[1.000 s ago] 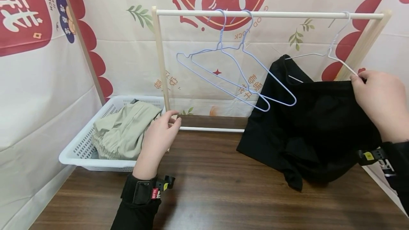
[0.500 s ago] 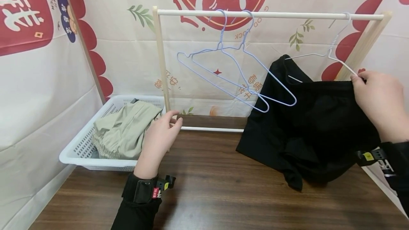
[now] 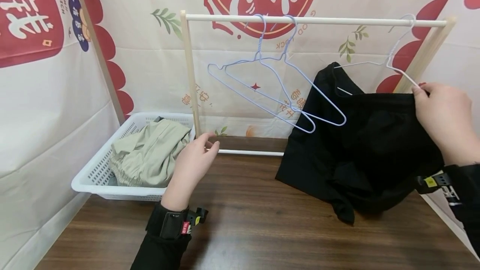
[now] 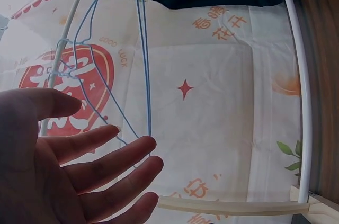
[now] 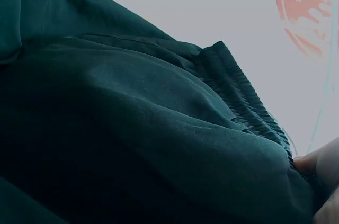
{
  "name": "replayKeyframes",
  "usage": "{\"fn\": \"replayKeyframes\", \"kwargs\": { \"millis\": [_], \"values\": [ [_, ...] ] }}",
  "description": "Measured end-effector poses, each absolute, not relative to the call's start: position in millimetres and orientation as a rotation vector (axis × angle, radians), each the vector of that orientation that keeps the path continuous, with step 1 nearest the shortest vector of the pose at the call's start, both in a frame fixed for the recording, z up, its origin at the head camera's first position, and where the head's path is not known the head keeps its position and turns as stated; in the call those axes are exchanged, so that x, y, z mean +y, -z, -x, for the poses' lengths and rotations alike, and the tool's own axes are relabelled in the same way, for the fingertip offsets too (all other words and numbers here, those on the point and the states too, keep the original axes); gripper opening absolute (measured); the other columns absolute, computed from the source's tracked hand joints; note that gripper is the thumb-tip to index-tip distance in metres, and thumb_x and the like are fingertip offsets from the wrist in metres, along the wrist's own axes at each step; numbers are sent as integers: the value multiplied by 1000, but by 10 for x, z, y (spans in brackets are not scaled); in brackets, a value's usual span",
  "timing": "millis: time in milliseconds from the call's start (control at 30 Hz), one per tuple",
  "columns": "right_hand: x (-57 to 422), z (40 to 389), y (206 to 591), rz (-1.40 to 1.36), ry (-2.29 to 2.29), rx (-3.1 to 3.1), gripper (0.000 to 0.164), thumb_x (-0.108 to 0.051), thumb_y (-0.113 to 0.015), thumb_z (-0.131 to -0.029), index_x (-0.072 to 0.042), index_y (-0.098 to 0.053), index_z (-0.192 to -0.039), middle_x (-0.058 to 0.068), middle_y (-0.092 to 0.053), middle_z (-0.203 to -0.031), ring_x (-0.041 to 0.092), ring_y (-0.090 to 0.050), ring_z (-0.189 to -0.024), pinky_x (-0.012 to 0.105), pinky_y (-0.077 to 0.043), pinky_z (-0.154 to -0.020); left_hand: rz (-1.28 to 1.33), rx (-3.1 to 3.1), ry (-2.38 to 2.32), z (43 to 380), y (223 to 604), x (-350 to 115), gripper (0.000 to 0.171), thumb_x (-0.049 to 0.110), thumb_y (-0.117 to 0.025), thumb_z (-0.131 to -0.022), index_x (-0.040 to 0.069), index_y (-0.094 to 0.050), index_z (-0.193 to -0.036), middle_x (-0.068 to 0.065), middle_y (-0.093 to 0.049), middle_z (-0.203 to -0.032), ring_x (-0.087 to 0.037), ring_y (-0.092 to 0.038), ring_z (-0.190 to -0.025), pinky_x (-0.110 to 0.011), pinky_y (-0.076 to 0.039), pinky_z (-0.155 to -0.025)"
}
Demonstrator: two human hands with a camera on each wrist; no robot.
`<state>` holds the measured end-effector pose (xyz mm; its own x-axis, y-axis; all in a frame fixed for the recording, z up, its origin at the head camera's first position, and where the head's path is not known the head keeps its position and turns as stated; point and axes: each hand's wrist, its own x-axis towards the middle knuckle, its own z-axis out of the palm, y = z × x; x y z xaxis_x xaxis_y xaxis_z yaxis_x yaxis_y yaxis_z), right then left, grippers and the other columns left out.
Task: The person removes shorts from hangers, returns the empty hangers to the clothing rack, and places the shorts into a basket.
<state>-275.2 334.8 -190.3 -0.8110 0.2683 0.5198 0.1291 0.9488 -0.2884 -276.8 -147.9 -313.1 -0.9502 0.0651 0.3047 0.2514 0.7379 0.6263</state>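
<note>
My right hand [image 3: 446, 116] pinches the waistband of black pants [image 3: 375, 145] together with the right arm of a white wire hanger [image 3: 390, 61]. That hanger's hook is over the rack's top bar [image 3: 337, 21], near its right end. The gathered elastic waistband shows in the right wrist view, with my thumb [image 5: 310, 164] at its end. My left hand [image 3: 193, 163] is in front of the rack's left post [image 3: 190, 70], fingers relaxed and holding nothing. In the left wrist view its fingers are spread.
Two blue wire hangers [image 3: 258, 55] hang bare at the middle of the bar, overlapping the pants in the head view. A white basket [image 3: 86, 182] with a folded light-green garment [image 3: 150, 149] stands at left. Printed cloth [image 3: 150, 74] backs the brown table [image 3: 262, 220].
My left hand has shifted slightly right. My right hand keeps its pinch, and the white hanger's hook has moved a little along and up against the bar.
</note>
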Motion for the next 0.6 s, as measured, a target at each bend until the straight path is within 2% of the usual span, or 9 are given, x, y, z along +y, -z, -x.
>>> {"fn": "replayKeyframes", "kwargs": {
  "millis": [100, 400, 600],
  "values": [
    [3335, 2745, 1883, 275, -327, -2506, 52, -27, -29, -107, 17, -55, -115, 39, -51, -115, 53, -45, -102, 64, -31, -88, 253, -2684, 1002, 2765, 3148, -1460, 39, 38, -51, -98, 17, -59, -131, -5, -69, -110, -22, -66, -98, -43, -49, -79],
    [3348, 2779, 1900, 225, -323, -2449, 49, -25, -33, -106, 18, -56, -113, 39, -53, -108, 53, -47, -97, 62, -32, -82, 275, -2673, 968, 2731, 3124, -1396, 38, 38, -51, -98, 17, -60, -129, -5, -69, -109, -24, -66, -96, -43, -49, -77],
    [3333, 2819, 1879, 234, -337, -2431, 49, -25, -33, -106, 17, -57, -110, 38, -55, -100, 51, -48, -91, 50, -33, -69, 279, -2665, 999, 2661, 3054, -1391, 39, 37, -51, -98, 17, -60, -131, -4, -69, -110, -23, -65, -98, -42, -50, -78]
  ]
}}
